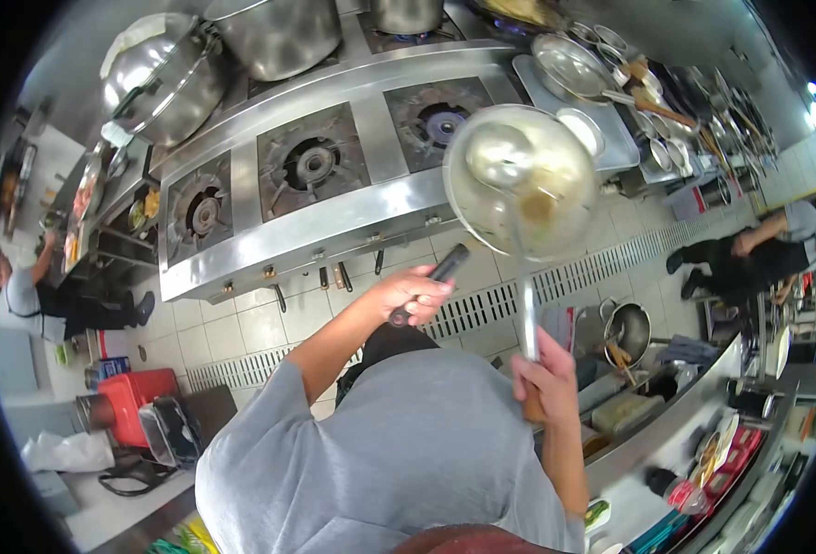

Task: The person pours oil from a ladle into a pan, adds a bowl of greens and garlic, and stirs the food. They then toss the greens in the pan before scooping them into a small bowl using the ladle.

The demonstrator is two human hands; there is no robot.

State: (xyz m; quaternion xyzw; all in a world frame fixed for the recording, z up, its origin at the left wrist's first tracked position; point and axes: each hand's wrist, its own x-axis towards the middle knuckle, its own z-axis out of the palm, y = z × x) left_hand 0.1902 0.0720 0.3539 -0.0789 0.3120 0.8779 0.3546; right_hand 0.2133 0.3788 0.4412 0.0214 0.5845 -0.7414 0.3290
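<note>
My left hand (422, 294) is wrapped round the black handle (449, 263) of a round, light-coloured pan (463, 208). The pan hangs in front of me, off the stove's right front edge, with some pale liquid and a brownish patch inside. In my right hand (548, 374) is the long handle of a metal ladle (500, 155), its wooden end showing below my fingers. The ladle's bowl overlaps the far left part of the pan's inside.
A steel stove (283, 212) with several burners runs ahead, with large pots (279, 37) behind it. At right stand a metal tray (625, 138) and a strainer (570, 65). A floor drain grate (482, 314) crosses below. One person (43, 286) is at left, another (768, 249) at right.
</note>
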